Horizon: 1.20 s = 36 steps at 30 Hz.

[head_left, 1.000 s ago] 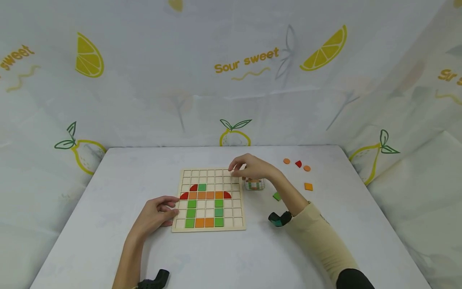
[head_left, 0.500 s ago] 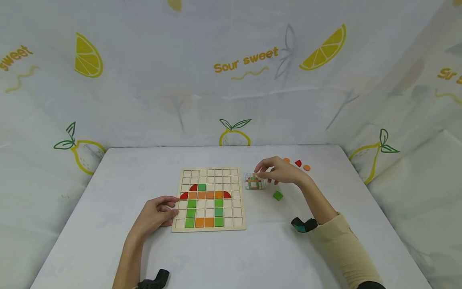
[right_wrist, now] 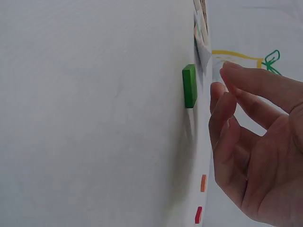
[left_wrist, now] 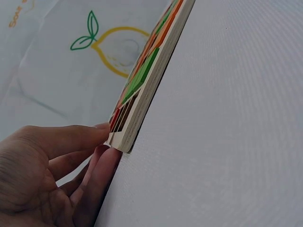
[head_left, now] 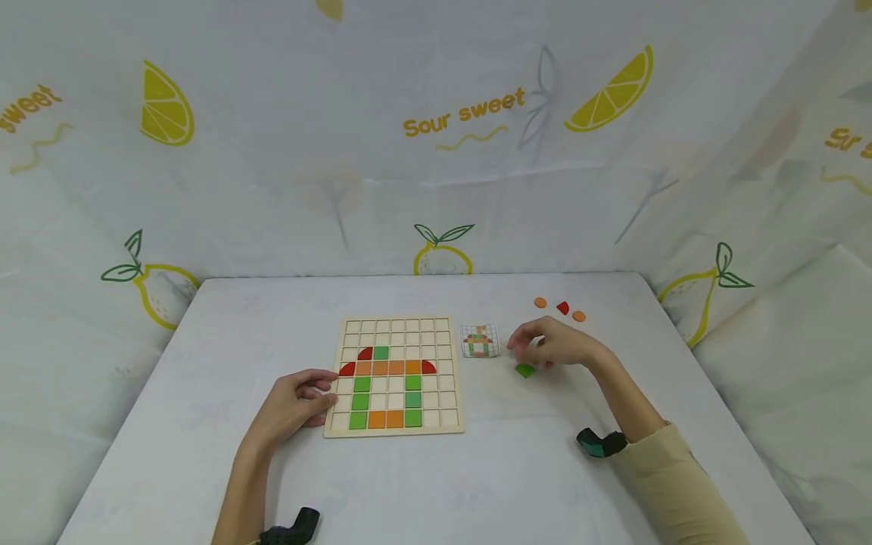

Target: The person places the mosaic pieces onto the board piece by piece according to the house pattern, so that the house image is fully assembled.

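Observation:
A wooden grid board [head_left: 441, 412] lies on the table, with green, orange and red pieces set in its cells. My left hand [head_left: 300, 400] grips the board's left edge; in the left wrist view, thumb and fingers meet at its corner. Over the table, right of the board, hovers my right hand [head_left: 555, 344], fingers loosely bent and nothing visible between them. Just below its fingertips sits a green square tile [head_left: 524, 370], which stands apart from the hand in the right wrist view. A pattern card [head_left: 480, 341] rests between board and right hand.
Toward the back right are an orange disc [head_left: 540, 302], a red quarter-round piece [head_left: 562, 308] and another orange disc [head_left: 579, 316]. The white table [head_left: 436, 492] ends at a lemon-printed cloth [head_left: 306, 151] behind it.
My right hand has moved from above the board's upper right corner, past the card, to the green tile. It now covers where an orange square lay. The left hand stays put.

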### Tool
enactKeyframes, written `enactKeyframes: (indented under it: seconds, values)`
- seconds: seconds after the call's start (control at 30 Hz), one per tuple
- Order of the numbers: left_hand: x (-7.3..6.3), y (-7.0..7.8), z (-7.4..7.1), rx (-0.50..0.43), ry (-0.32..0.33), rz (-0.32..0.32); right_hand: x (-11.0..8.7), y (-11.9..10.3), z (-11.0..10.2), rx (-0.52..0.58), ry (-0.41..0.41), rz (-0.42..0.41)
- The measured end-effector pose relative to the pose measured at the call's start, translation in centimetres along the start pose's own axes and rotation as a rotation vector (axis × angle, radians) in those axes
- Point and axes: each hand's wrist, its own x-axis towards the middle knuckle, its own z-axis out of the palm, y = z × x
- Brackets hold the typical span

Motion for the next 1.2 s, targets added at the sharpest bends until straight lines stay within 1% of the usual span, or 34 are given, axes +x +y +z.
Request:
enactKeyframes:
  seconds: [0.23,0.37,0.47,0.6,0.7,0.97,1.2]
  values:
    - [-0.1,0.0,0.0,-0.002,0.002,-0.004,-0.3,1.5,-0.1,-0.045,-0.034,0.021]
    - [-0.1,0.1,0.0,0.001,0.007,-0.005,-0.5,2.0,-0.2,-0.040,-0.052,0.004]
    - [-0.1,0.1,0.0,0.008,0.008,-0.004,-0.6,2.1,-0.3,-0.027,-0.065,0.003]
    - [-0.1,0.2,0.0,0.007,0.004,-0.003,-0.6,2.2,-0.4,-0.011,-0.070,0.023]
    - [-0.1,0.2,0.0,0.000,0.002,-0.003,-0.5,2.3,-0.4,-0.012,-0.070,0.018]
    - [-0.1,0.1,0.0,-0.004,-0.001,-0.006,-0.3,2.4,-0.4,-0.020,-0.073,0.037]
    - [-0.1,0.1,-0.1,-0.006,-0.005,-0.010,-0.3,2.6,-0.4,-0.014,-0.068,0.027]
